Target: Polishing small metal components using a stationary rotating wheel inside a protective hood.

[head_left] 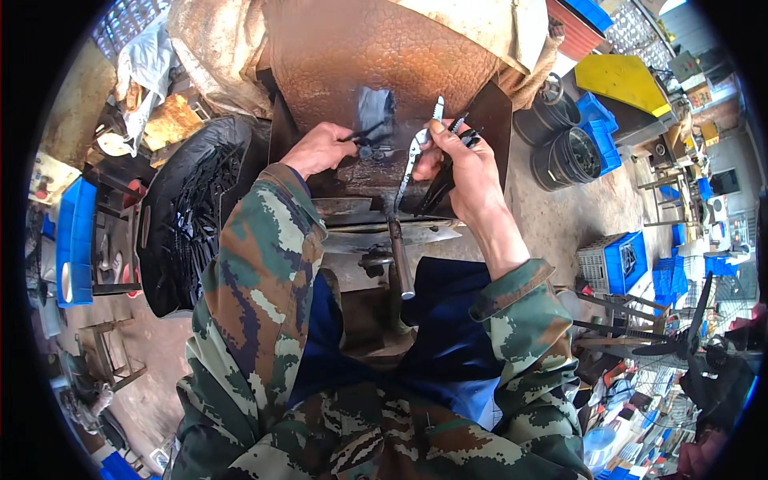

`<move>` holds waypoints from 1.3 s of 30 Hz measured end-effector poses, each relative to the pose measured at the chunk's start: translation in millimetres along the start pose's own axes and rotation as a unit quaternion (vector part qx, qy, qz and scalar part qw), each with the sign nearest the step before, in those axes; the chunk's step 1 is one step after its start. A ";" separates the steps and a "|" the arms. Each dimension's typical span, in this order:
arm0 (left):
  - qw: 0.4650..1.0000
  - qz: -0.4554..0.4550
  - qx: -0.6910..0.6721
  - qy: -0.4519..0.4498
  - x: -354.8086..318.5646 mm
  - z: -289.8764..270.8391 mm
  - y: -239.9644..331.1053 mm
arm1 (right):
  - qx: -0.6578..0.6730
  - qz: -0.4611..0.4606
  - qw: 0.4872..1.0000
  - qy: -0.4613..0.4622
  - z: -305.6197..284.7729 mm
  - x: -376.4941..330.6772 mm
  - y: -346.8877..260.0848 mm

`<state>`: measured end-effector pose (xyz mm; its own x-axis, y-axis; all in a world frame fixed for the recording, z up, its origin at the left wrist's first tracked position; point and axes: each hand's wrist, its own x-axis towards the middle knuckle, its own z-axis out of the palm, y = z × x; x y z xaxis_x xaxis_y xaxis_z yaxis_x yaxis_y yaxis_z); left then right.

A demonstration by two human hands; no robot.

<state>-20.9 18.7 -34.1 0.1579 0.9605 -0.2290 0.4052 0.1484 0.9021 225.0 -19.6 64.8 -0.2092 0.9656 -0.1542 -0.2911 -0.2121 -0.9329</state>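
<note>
My right hand (466, 164) grips a pair of pliers (416, 152) with silver jaws pointing up, plus some thin dark metal strips (448, 172). My left hand (320, 149) pinches a small dark metal piece (362, 141) on a dark worn work surface (488, 104). Both hands are close together over a metal stand (384, 232) with a lever handle (400, 268) hanging below it. Camouflage sleeves cover both forearms.
A black basket of dark metal parts (188, 216) sits to my left. Blue crates (76, 240) are at far left and right (624, 260). Black buckets (572, 156) stand at the right. A brown cracked cushion (376, 48) lies ahead. Clutter fills the lower right.
</note>
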 end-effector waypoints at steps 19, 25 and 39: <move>0.963 0.097 0.251 0.004 -20.3 -0.6 36.0 | 0.105 0.043 0.992 0.054 -28.7 -1.4 -5.5; 0.990 0.032 0.124 0.055 -22.8 -8.2 38.1 | -0.028 0.015 0.999 -0.002 -23.5 -16.2 -7.0; 0.980 -0.070 0.131 0.132 -27.3 -18.5 20.4 | -0.562 -0.217 0.739 -0.301 -32.4 -83.0 40.6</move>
<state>-33.6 -0.2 -2.7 -0.1411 0.9675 -0.2099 0.6295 0.2513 0.7352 260.8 -103.5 29.2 -0.8002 0.5921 0.0960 0.4363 0.6843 -0.5843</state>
